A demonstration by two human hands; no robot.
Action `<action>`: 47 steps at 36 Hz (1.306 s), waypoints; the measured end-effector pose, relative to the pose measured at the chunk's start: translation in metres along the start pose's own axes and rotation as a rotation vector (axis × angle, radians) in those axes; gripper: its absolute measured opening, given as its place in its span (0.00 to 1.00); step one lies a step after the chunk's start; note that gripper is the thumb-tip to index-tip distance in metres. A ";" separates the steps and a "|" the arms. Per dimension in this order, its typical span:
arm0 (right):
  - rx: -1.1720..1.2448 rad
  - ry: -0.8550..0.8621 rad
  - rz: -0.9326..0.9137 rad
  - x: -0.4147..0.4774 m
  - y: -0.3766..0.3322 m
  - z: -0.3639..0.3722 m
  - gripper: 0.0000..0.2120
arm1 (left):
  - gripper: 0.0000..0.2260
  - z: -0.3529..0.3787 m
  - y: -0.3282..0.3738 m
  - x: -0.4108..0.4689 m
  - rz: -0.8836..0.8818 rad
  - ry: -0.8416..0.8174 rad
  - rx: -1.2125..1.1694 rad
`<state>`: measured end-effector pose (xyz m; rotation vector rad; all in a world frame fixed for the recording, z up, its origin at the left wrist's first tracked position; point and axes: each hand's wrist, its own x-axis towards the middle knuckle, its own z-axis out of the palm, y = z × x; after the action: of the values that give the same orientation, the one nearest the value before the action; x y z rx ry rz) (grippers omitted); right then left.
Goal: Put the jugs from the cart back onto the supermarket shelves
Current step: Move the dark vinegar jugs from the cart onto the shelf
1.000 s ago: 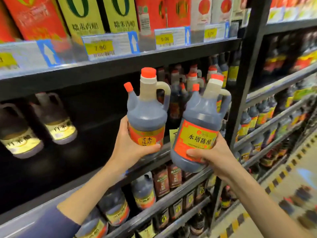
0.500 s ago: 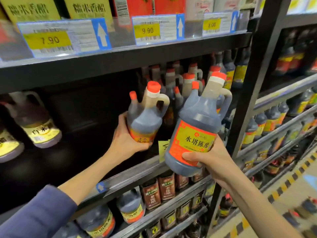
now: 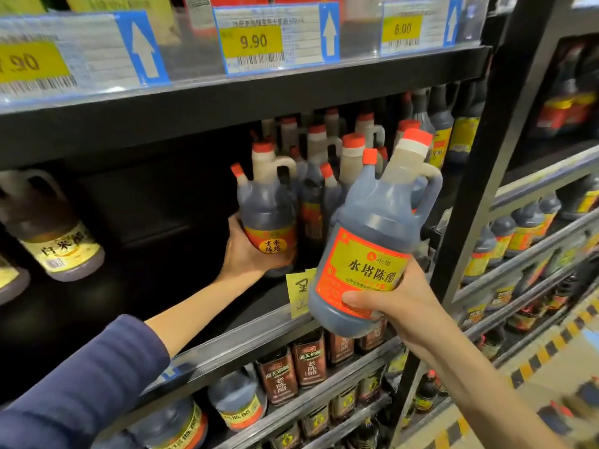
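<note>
Far left, a clear plastic jug of brownish vinegar with a pale yellow label sits on the black metal middle shelf. Above, along the upper shelf edge, run white and blue price tags with yellow panels; two read 9.90 and 8.00.

My dark blue sleeve reaches in from the near left. My left hand is well inside the shelf, fingers curled round the lower body of a small clear plastic jug of dark vinegar with an orange cap and orange label. It is upright, just beside a far row of matching orange-capped jugs. My hand hides its base, so I cannot tell whether it touches the shelf.

A yellow handwritten paper tag hangs on the shelf edge. Right of it and nearer, my right hand grips the base of a larger dark vinegar jug with a red and yellow label. I hold it in the air before the shelf edge, leaning right.

Below, brown-labelled square bottles line a lower shelf. Right of a black upright post, more rows of bottles fill the next bay.
</note>
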<state>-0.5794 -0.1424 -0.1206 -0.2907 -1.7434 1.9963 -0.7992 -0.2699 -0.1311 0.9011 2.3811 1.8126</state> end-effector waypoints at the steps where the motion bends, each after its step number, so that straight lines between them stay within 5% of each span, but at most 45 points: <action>1: -0.001 -0.005 0.002 0.000 0.000 -0.001 0.50 | 0.55 0.003 -0.001 0.002 -0.017 0.017 -0.019; 6: -0.014 0.002 0.004 0.003 0.000 -0.001 0.57 | 0.56 0.011 -0.002 0.011 -0.007 0.043 -0.006; 12: -0.017 -0.017 -0.007 0.003 0.000 -0.003 0.51 | 0.47 0.020 -0.006 0.017 0.043 0.053 -0.004; 19: -0.004 -0.004 0.007 0.001 -0.002 -0.001 0.57 | 0.55 0.004 -0.012 0.020 0.014 -0.113 -0.001; 26: -0.012 -0.007 0.020 0.000 -0.001 0.000 0.59 | 0.43 -0.006 -0.025 0.023 0.023 -0.238 0.100; 32: -0.026 -0.024 0.021 0.001 -0.001 -0.001 0.52 | 0.43 -0.003 -0.027 0.024 0.008 -0.209 0.096; 39: -0.046 -0.026 0.028 0.002 0.001 -0.004 0.53 | 0.45 0.007 -0.024 0.019 0.019 -0.056 0.120; 47: -0.057 -0.027 0.023 0.004 0.001 -0.006 0.55 | 0.43 0.004 -0.028 0.027 0.003 -0.108 0.093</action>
<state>-0.5807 -0.1352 -0.1220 -0.3053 -1.8241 1.9770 -0.8320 -0.2588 -0.1486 0.9849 2.4159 1.6215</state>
